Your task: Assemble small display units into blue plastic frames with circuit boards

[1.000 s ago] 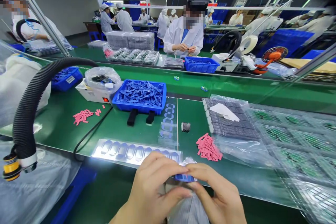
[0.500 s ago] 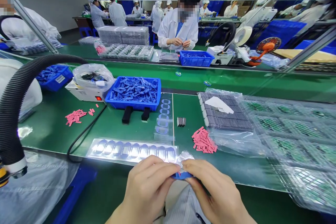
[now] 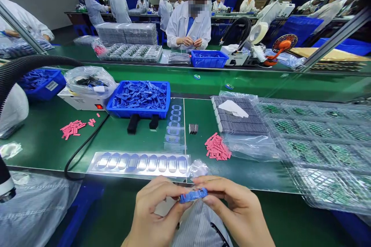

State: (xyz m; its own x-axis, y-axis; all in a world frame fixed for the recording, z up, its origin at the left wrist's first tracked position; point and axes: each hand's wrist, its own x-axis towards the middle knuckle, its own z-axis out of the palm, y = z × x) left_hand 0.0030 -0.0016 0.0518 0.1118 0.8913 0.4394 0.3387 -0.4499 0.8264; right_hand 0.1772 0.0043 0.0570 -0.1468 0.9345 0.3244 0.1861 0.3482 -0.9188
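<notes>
A small blue plastic housing (image 3: 193, 195) with a red spot near its left end is held just in front of the bench's near edge. My left hand (image 3: 159, 204) pinches its left end between thumb and fingers. Its right end is gripped by my right hand (image 3: 232, 204). Beyond my fingers, a crumpled piece of clear film (image 3: 199, 168) lies at the bench edge. To its left lies a clear strip (image 3: 137, 164) with a row of oval stickers. A pile of pink strips (image 3: 217, 146) is on the bench beyond my right hand.
A blue bin (image 3: 139, 98) of blue plastic parts stands behind a smaller sticker sheet (image 3: 174, 123). Small dark-edged pieces (image 3: 193, 128) stand in a short row. At right are a block of grey strips (image 3: 240, 115) and clear trays (image 3: 315, 142) of green boards. A co-worker (image 3: 189, 27) sits opposite.
The blue housing has been tilted and turned so more of its long side shows between my fingers. The camera view has shifted slightly, moving the bench left and up in the picture.
</notes>
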